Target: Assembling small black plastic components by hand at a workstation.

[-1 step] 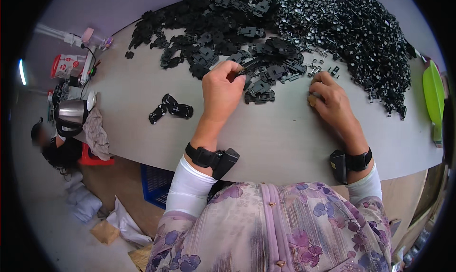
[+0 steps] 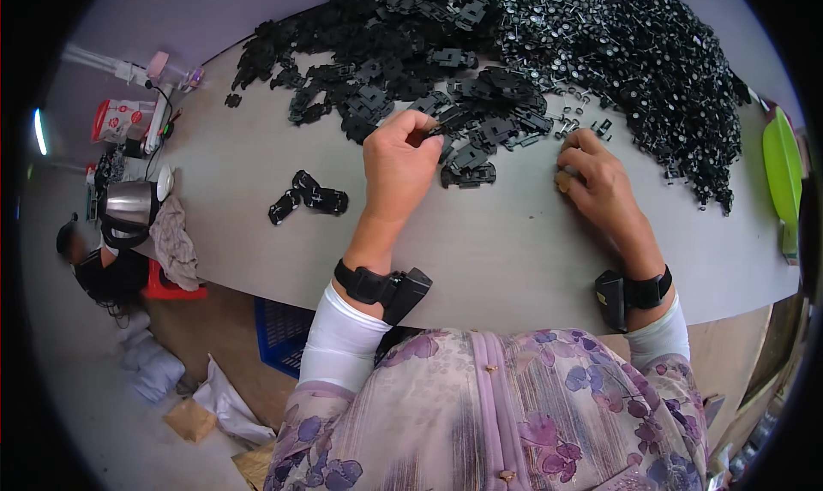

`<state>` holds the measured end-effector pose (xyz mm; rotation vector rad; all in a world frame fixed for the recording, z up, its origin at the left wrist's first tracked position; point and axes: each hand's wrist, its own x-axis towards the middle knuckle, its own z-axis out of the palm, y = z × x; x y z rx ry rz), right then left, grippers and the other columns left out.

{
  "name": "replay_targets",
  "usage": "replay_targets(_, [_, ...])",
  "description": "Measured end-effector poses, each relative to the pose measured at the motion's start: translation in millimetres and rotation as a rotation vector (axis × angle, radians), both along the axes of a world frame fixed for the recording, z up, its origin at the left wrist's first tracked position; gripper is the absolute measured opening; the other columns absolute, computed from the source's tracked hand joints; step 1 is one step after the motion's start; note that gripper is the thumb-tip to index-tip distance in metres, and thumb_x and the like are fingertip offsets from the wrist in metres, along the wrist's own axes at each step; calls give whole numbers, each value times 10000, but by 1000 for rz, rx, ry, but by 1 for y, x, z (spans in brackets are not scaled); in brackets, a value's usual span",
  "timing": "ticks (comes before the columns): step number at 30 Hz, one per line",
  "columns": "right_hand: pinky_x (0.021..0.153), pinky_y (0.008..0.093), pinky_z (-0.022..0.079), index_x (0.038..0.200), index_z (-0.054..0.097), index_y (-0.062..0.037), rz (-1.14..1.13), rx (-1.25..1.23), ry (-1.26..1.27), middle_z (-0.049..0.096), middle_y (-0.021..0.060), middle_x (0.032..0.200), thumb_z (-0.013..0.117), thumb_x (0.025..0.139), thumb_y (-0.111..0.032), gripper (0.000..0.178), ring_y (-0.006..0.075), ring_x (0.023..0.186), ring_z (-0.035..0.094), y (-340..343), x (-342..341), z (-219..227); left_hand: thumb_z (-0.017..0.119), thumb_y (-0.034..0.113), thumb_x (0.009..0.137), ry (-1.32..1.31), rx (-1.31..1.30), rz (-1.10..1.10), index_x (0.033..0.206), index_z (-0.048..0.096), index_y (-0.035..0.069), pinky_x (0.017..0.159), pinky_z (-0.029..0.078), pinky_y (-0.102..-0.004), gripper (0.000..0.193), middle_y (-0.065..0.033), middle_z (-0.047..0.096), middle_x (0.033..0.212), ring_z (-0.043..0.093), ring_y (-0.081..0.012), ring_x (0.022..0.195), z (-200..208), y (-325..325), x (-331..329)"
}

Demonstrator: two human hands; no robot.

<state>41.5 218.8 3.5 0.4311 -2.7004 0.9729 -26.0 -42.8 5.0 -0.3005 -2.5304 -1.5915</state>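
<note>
My left hand (image 2: 398,165) is closed, thumb and forefinger pinched at the edge of a heap of flat black plastic toy-car chassis pieces (image 2: 495,133). A dark chassis piece seems to be between those fingertips, though the hand partly hides it. One chassis (image 2: 469,176) lies on the table just right of this hand. My right hand (image 2: 597,181) rests with curled fingers beside a few loose wheel axles (image 2: 567,129); a tan cover shows on one fingertip. What it holds, if anything, is hidden. Several black pieces with white marks (image 2: 326,200) lie together to the left.
A large pile of small black wheels on metal axles (image 2: 677,88) fills the back right of the table (image 2: 506,260). At the left edge stand a metal kettle (image 2: 129,201) and a crumpled cloth (image 2: 174,242). A green plastic scoop (image 2: 780,165) is at far right. Another person (image 2: 103,268) sits beyond, left.
</note>
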Motion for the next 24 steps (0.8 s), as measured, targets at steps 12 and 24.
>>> replay_targets(12, [652, 275, 500, 897, 596, 17, 287, -476, -89, 539, 91, 957, 650, 738, 31, 168, 149, 736, 574, -29, 21, 17, 623, -31, 798, -570, 536, -495, 874, 607, 27, 620, 479, -214, 98, -25, 627, 844, 580, -75, 701, 3, 29, 33])
replay_targets(24, [673, 229, 479, 911, 590, 5, 136, -994, -373, 539, 45, 956, 694, 771, -27, 177, 100, 783, 547, -27, 22, 10, 594, 40, 848, -844, 1118, -489, 914, 538, 63, 877, 540, -397, 89, -209, 651, 1102, 652, -249, 975, -6, 37, 39])
